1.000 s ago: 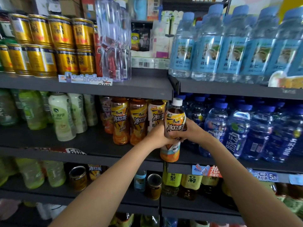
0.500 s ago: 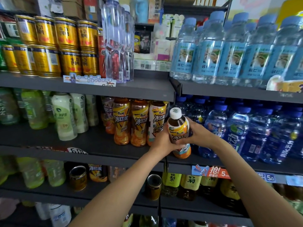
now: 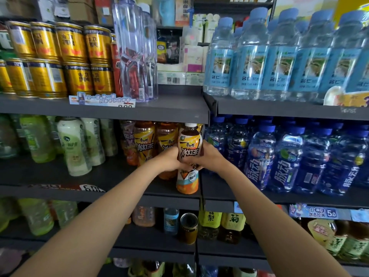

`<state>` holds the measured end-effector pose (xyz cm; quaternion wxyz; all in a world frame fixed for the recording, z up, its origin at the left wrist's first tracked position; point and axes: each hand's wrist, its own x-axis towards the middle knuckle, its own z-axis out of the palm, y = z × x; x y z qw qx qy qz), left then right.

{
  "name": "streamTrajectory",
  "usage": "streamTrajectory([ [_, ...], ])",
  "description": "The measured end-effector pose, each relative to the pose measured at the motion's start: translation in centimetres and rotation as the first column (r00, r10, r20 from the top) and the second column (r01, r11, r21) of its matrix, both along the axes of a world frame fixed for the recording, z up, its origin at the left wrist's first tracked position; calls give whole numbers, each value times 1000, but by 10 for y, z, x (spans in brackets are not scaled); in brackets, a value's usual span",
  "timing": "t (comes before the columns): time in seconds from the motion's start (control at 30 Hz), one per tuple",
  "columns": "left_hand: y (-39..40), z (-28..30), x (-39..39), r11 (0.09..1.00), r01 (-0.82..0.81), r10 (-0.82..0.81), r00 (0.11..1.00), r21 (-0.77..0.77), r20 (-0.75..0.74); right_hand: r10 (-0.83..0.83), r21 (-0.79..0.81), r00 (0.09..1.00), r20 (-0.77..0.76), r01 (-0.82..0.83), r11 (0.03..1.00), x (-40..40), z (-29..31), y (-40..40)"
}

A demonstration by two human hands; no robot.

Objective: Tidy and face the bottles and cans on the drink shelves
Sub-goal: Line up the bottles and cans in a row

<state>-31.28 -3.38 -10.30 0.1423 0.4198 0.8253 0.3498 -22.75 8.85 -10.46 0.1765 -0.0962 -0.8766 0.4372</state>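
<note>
Tilted half a second ago, the iced tea bottle [image 3: 188, 156] now stands upright (label facing me) at the middle shelf [image 3: 60, 188] front edge. I see left hand [image 3: 169, 159] and right hand [image 3: 209, 156] gripping its waist together, bare shelf to its left.

Both hands, L [image 3: 169, 159] & R [image 3: 207, 156], grip upright iced-tea bottle [image 3: 188, 148] at shelf [image 3: 119, 176] front.

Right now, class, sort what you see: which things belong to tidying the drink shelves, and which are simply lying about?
Belongs to the job:
- iced tea bottle, upright, gripped by left hand and right hand
- iced tea row
- gold cans
- blue drink bottles

Lying about:
- price tag
- cardboard boxes behind the top shelf
</note>
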Motion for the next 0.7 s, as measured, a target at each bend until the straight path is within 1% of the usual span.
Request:
streamTrajectory([
  [0.1, -1, 1, -2, 997, 1, -1, 1000, -78, -5, -21, -4, 1000, 2, 21, 1000, 1, -1, 0],
  [0.17, -3, 1, -2, 994, -25, 21, 999, -108, -33, -22, -24, 1000, 21, 23, 999, 1, -3, -1],
  [0.3, -6, -6, 4, 996, -81, 75, 990, -43, -120, -42, -50, 999, 6, 43, 998, 4, -7, -5],
  [0.37, -8, -12, 8, 993, -108, 100, 982, -39, -161, -59, -69, 998, 1, 59, 996, 4, -11, -8],
  [0.43, -10, -19, 9, 986, -161, 151, 968, -36, -199, -129, -44, 992, -3, 128, 991, 4, -18, -12],
  [0.47, -12, -25, 11, 979, -203, 192, 952, -23, -238, -192, 15, 981, -25, 192, 981, 5, -23, -13],
  [0.5, -14, -32, 15, 967, -253, 247, 926, 16, -286, -261, 80, 961, -86, 268, 960, 8, -30, -13],
  [0.53, -19, -42, 22, 950, -296, 312, 892, 101, -328, -318, 127, 926, -202, 346, 929, 16, -36, -16],
  [0.57, -27, -53, 32, 926, -305, 369, 859, 223, -354, -344, 147, 869, -356, 415, 898, 26, -45, -20],
  [0.6, -36, -68, 42, 904, -265, 386, 842, 335, -377, -325, 164, 803, -500, 456, 875, 38, -56, -26],
  [0.63, -45, -84, 53, 904, -196, 356, 838, 381, -413, -267, 208, 766, -585, 460, 863, 50, -69, -34],
  [0.67, -55, -102, 62, 925, -128, 296, 832, 357, -469, -189, 295, 777, -600, 435, 851, 58, -87, -43],
  [0.7, -63, -121, 69, 960, -71, 207, 829, 270, -519, -97, 413, 823, -560, 378, 829, 65, -108, -51],
])
